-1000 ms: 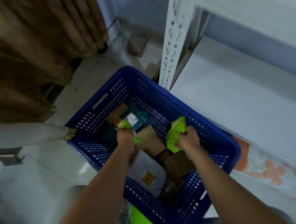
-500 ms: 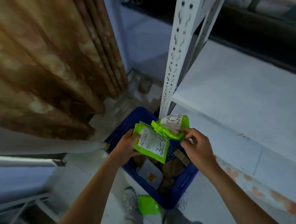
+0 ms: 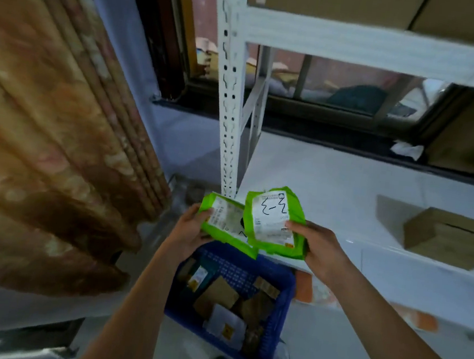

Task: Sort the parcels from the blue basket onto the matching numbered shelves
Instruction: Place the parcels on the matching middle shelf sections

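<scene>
Head view — each grip holds one green parcel: left hand [image 3: 192, 230], right hand [image 3: 317, 247].

Two bright green parcels [image 3: 254, 225] showing white labels, black handwriting; blue basket [image 3: 278, 327] holding brown, possibly teal, packages; curtain [image 3: 59, 131] showing brown-orange mottling.

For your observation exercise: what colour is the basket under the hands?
Blue basket, seen in the head view.

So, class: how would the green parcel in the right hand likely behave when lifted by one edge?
The green parcel is probably floppy: its film wrapper looks crumpled. Likely light, since the right hand holds it by one edge. Possibly slippery, as the plastic looks glossy.
</scene>
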{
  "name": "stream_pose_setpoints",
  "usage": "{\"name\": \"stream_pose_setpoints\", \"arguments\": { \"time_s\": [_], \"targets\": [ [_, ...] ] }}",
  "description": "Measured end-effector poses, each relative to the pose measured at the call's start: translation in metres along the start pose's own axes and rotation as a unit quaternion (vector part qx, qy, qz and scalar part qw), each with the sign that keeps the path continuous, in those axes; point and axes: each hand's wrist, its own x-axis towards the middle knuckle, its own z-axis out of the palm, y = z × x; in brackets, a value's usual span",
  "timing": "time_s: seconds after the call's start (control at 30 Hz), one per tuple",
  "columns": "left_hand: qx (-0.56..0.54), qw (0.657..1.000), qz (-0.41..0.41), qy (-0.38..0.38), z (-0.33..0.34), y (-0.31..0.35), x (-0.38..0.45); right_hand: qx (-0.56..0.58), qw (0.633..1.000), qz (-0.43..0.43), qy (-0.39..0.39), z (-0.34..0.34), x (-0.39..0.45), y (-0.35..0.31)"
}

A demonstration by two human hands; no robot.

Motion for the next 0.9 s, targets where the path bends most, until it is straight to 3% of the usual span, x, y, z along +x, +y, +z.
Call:
{"name": "stream_pose_setpoints", "arguments": {
  "time_s": [0.13,0.33,0.5,0.63,0.8,0.9],
  "targets": [
    [-0.017,0.999,-0.015,-0.039,0.015,0.018,0.002,0.066,0.997,0.0,0.032,-0.023,-0.01,-0.011],
    [-0.169,0.977,-0.034,-0.122,0.047,0.018,-0.009,0.129,0.99,-0.016,0.058,-0.042,-0.029,-0.019],
    [-0.182,0.975,-0.081,-0.101,0.078,0.007,-0.03,0.085,0.996,-0.036,-0.015,-0.059,-0.052,-0.034],
    [-0.172,0.972,-0.068,-0.143,0.103,0.012,-0.05,0.012,0.998,-0.049,-0.03,-0.094,-0.061,-0.05],
    [-0.071,0.983,-0.046,-0.164,0.131,0.02,-0.058,-0.15,0.986,-0.056,0.045,-0.139,-0.073,-0.085],
    [-0.008,0.986,-0.018,-0.164,0.146,0.023,-0.062,-0.187,0.98,-0.061,0.042,-0.161,-0.08,-0.103]
  ]
}}
